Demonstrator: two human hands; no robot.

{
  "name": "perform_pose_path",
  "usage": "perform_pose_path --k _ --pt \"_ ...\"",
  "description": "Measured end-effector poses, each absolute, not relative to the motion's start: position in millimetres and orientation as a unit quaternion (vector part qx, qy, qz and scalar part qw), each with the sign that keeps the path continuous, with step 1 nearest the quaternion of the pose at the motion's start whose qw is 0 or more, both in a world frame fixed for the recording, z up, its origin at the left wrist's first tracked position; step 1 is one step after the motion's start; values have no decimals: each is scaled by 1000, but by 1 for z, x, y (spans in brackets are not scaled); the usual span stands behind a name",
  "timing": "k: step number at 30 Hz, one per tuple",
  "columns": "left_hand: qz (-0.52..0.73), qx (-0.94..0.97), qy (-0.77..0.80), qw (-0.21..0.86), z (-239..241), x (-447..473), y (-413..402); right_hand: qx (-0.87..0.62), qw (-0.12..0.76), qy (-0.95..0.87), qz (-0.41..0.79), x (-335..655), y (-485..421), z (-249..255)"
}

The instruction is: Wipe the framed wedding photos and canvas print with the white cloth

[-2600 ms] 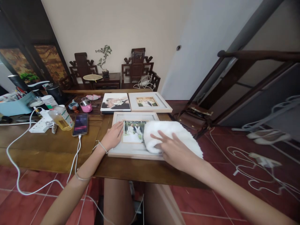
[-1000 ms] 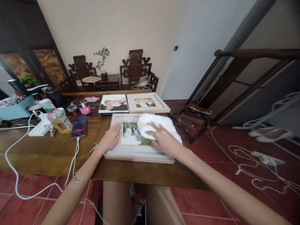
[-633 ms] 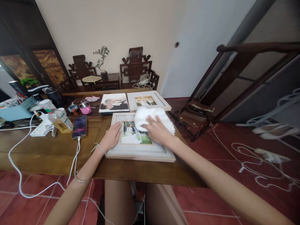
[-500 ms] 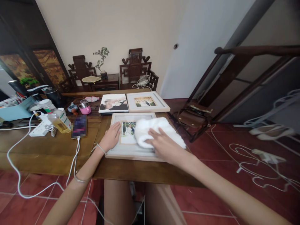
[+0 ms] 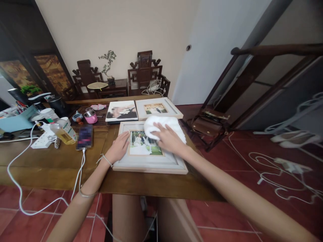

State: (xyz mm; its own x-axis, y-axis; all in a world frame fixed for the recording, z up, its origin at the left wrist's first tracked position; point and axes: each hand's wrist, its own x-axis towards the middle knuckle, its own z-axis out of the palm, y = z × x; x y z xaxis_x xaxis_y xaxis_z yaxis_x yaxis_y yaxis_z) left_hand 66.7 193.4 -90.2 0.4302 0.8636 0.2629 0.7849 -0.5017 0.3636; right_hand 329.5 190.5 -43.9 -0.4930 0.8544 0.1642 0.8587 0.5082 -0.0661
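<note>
A white picture frame (image 5: 141,164) lies flat on the wooden table (image 5: 151,186), its photo showing a couple outdoors. My left hand (image 5: 118,147) rests on the frame's left side with its fingers laid flat. Under my right hand (image 5: 170,137) is a folded white cloth (image 5: 178,126), which the fingers press onto the frame's upper right part. The cloth covers that corner of the frame and the edge of the photo.
Beyond lie a second white frame (image 5: 174,109) and a photo panel (image 5: 121,111). To the left are a phone (image 5: 84,137) on a cable, an oil-coloured bottle (image 5: 63,132), a power strip (image 5: 41,140) and a pink cup (image 5: 91,117). A dark wooden chair (image 5: 224,97) stands at right.
My right hand and the cloth have moved up, away from me, and slightly left across the frame, uncovering more of the photo. My left hand stays in place.
</note>
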Motion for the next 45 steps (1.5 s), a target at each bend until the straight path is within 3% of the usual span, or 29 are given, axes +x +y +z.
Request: perform_pose_path --k 3,7,13,18,21,26,32,45 --pt "211 839 492 94 -90 66 194 -507 89 -857 -31 326 221 -43" --pt "225 835 493 96 -91 66 195 -465 21 -885 -29 323 205 -39" --pt "236 836 488 88 -93 68 196 -376 -39 -919 115 338 111 -8" --pt "241 838 482 86 -95 67 197 -350 -8 -918 186 338 67 3" --pt "234 838 484 88 -95 66 196 -391 29 -907 157 328 81 -13" --pt "227 837 489 97 -91 67 194 -468 72 -881 12 324 160 -42" --pt "241 836 483 98 -92 66 195 -490 53 -868 -66 326 231 -44" --pt "244 826 499 92 -96 69 194 -340 -30 -926 160 331 88 -1"
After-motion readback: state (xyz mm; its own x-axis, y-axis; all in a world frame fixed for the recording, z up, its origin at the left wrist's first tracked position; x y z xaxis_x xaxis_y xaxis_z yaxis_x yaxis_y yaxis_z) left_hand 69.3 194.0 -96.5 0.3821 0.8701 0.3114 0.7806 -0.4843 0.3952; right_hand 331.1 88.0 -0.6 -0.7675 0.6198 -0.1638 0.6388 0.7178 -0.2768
